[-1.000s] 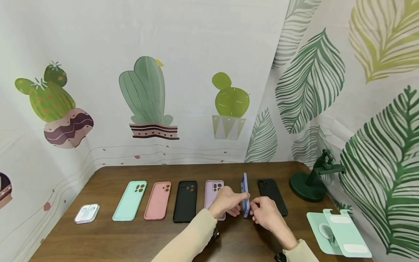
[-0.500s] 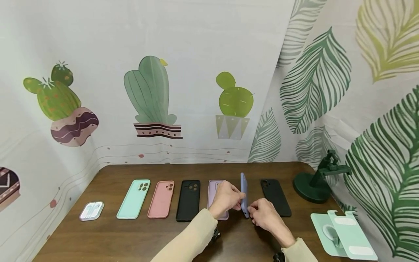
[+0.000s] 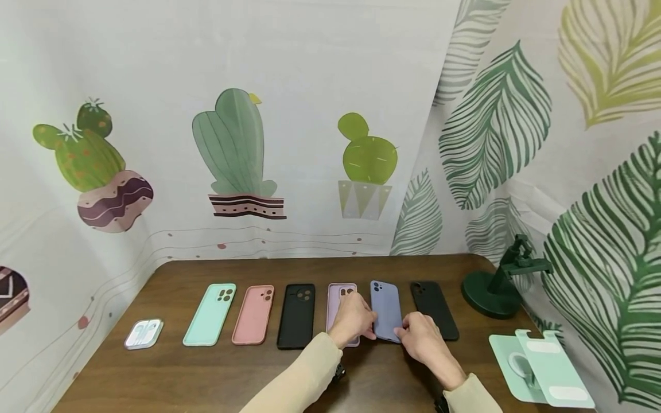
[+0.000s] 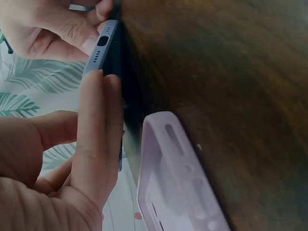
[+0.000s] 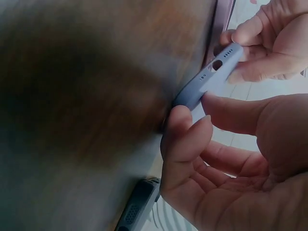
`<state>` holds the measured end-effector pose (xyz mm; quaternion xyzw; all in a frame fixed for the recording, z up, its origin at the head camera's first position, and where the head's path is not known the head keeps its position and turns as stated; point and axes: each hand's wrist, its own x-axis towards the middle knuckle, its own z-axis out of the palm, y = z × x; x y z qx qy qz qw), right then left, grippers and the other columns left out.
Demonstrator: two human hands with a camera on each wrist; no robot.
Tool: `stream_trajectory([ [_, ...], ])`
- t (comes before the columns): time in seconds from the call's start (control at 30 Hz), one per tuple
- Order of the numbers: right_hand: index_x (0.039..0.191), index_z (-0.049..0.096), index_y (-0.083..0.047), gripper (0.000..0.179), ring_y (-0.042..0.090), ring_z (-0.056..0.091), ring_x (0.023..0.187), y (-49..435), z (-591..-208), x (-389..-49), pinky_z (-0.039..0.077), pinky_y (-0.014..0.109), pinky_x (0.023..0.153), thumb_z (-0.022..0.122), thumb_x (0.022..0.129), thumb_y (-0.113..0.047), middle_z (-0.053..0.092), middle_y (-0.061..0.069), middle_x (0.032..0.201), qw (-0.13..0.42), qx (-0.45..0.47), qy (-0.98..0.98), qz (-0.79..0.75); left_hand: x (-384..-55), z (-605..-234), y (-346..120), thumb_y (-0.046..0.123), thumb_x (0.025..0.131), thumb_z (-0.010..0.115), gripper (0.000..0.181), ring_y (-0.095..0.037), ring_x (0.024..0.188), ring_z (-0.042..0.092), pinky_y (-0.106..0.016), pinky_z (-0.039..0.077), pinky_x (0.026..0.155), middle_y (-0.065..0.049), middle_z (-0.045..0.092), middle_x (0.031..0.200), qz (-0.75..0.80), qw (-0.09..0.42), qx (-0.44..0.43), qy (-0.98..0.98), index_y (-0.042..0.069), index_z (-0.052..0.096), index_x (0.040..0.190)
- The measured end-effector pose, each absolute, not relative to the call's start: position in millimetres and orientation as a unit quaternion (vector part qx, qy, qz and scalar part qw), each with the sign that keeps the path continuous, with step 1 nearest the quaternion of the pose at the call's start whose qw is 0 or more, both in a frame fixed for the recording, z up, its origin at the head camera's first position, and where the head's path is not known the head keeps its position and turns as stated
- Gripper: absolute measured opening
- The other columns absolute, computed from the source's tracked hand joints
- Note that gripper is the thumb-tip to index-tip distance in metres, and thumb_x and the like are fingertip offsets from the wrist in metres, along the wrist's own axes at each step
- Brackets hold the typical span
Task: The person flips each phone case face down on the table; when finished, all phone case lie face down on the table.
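A blue-lavender phone case lies back side up, tilted, with its left side raised off the table in the wrist views. My left hand holds its left edge between thumb and fingers. At its lower right corner, my right hand pinches it between thumb and forefinger. The case's bottom edge, with a port opening and small holes, faces the right wrist camera. A light purple phone case lies beside my left hand, partly covered by it in the head view. To the right is a black phone case.
Further left in the row lie a black case, a pink case, a mint case and a small clear box. A dark green stand and a mint folding holder are on the right.
The blue-lavender case has gone from standing on its edge to lying nearly flat, back up. My left hand has shifted slightly down and left with its edge; the right hand stays at the lower corner.
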<state>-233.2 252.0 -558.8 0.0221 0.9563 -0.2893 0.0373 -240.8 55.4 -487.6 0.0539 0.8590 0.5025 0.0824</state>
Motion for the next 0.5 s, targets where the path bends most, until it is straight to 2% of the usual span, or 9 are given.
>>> stream_trajectory([
  [0.1, 0.098, 0.079, -0.008, 0.014, 0.017, 0.063, 0.080, 253.7, -562.4, -236.6, 0.051, 0.034, 0.068, 0.081, 0.097, -0.022, 0.074, 0.003, 0.093, 0.040, 0.027, 0.958, -0.283, -249.2, -503.6, 57.0, -0.004, 0.091, 0.072, 0.023, -0.015, 0.041, 0.070, -0.024, 0.060, 0.050, -0.008, 0.068, 0.049, 0.480, 0.070, 0.069, 0.872, -0.002, 0.078, 0.069],
  [0.27, 0.087, 0.074, -0.012, 0.017, 0.017, 0.060, 0.074, 254.4, -566.1, -239.6, 0.047, 0.031, 0.063, 0.083, 0.096, -0.024, 0.069, 0.001, 0.083, 0.038, 0.032, 0.959, -0.278, -266.2, -538.2, 62.0, -0.001, 0.088, 0.074, 0.033, -0.007, 0.035, 0.063, -0.022, 0.052, 0.039, 0.000, 0.063, 0.043, 0.430, 0.052, 0.075, 0.898, 0.009, 0.071, 0.056],
  [0.37, 0.081, 0.072, -0.014, 0.020, 0.017, 0.058, 0.072, 254.8, -566.3, -239.1, 0.045, 0.030, 0.061, 0.084, 0.095, -0.024, 0.066, 0.000, 0.078, 0.032, 0.031, 0.960, -0.275, -267.5, -540.8, 64.8, -0.001, 0.085, 0.077, 0.035, -0.005, 0.032, 0.059, -0.022, 0.050, 0.036, 0.002, 0.059, 0.039, 0.411, 0.046, 0.078, 0.907, 0.010, 0.069, 0.052],
  [0.5, 0.082, 0.073, -0.015, 0.018, 0.017, 0.058, 0.072, 256.1, -566.6, -237.0, 0.045, 0.030, 0.061, 0.086, 0.093, -0.024, 0.067, 0.000, 0.079, 0.019, 0.031, 0.962, -0.270, -267.5, -540.5, 69.1, 0.003, 0.081, 0.082, 0.035, -0.004, 0.030, 0.056, -0.020, 0.047, 0.035, 0.004, 0.057, 0.037, 0.373, 0.031, 0.085, 0.923, 0.012, 0.069, 0.050],
])
